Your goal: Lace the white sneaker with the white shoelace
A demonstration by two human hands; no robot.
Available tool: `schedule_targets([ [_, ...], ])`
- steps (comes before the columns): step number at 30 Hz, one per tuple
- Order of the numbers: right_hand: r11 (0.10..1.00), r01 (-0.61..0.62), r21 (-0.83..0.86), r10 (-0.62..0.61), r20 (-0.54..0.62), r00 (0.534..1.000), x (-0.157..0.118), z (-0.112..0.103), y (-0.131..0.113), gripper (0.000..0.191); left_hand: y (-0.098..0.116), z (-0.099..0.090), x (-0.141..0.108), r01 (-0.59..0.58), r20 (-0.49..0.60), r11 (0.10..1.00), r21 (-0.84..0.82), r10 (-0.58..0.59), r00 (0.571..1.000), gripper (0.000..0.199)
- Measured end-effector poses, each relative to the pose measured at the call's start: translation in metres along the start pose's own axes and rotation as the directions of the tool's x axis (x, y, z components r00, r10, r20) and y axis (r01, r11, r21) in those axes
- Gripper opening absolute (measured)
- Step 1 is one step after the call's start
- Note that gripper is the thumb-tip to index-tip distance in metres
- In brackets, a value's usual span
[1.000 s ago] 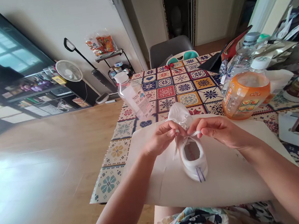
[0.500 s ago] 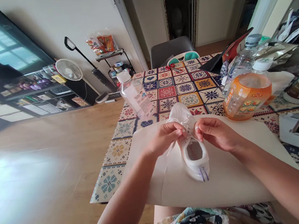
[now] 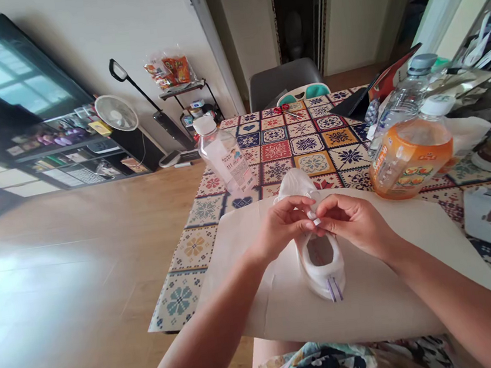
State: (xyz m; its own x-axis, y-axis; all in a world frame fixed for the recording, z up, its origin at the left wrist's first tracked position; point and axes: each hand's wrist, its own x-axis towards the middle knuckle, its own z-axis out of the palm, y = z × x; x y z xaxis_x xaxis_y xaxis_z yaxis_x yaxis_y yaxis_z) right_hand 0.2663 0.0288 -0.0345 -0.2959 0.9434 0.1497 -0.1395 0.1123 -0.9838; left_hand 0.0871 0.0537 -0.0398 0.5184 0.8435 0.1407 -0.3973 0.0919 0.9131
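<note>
A white shoe (image 3: 323, 272) rests on a pale sheet (image 3: 287, 315), its toe pointing away from me and its heel, with purple stripes, towards me. Above its lace area, my left hand (image 3: 289, 224) and my right hand (image 3: 346, 220) meet with fingertips together. Both hands are closed in a pinch on the white laces, which are mostly hidden behind the fingers. The shoe's opening shows just below my hands.
A clear bottle (image 3: 227, 159) stands left behind the sheet on the patterned tablecloth (image 3: 204, 209). At the right are an orange bottle (image 3: 412, 159), a clear plastic bottle (image 3: 411, 85) and a white tub. Red scissors (image 3: 284, 109) lie far back.
My hands have come together over the laces, where before they were apart on either side. The view has shifted slightly.
</note>
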Motion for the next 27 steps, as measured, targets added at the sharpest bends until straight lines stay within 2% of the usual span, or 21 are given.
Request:
schedule_targets([
  [4,0.996,0.036,-0.086,-0.033,0.031,0.999,-0.004,0.000,-0.006,0.017,0.001,0.001,0.000,-0.043,-0.021,0.998,0.045,0.044,0.999,0.024],
  [7,0.991,0.060,-0.117,-0.057,0.036,0.998,-0.005,-0.001,-0.007,0.016,0.001,0.003,0.000,-0.084,-0.067,0.992,0.095,0.091,0.994,0.025],
  [10,0.987,0.102,-0.120,-0.101,0.013,0.995,-0.004,0.000,-0.004,0.014,0.000,0.002,-0.001,-0.068,-0.066,0.986,0.149,0.078,0.995,0.028],
  [14,0.979,0.143,-0.145,-0.153,-0.057,0.987,-0.005,0.003,0.002,0.014,0.002,-0.001,-0.003,-0.018,-0.011,0.971,0.237,0.021,1.000,0.032],
  [18,0.948,0.177,-0.264,-0.224,-0.160,0.961,-0.005,0.005,0.003,0.011,0.003,-0.003,-0.003,-0.020,-0.043,0.947,0.322,0.036,0.998,0.036],
  [23,0.815,0.302,-0.495,-0.345,0.004,0.939,-0.003,0.003,0.001,0.012,0.000,-0.005,-0.003,-0.024,-0.100,0.971,0.238,0.049,0.994,0.035],
  [27,0.742,0.368,-0.561,-0.418,0.042,0.907,0.001,0.001,0.005,0.008,0.001,-0.007,-0.002,-0.068,-0.123,0.942,0.329,0.114,0.986,0.033],
])
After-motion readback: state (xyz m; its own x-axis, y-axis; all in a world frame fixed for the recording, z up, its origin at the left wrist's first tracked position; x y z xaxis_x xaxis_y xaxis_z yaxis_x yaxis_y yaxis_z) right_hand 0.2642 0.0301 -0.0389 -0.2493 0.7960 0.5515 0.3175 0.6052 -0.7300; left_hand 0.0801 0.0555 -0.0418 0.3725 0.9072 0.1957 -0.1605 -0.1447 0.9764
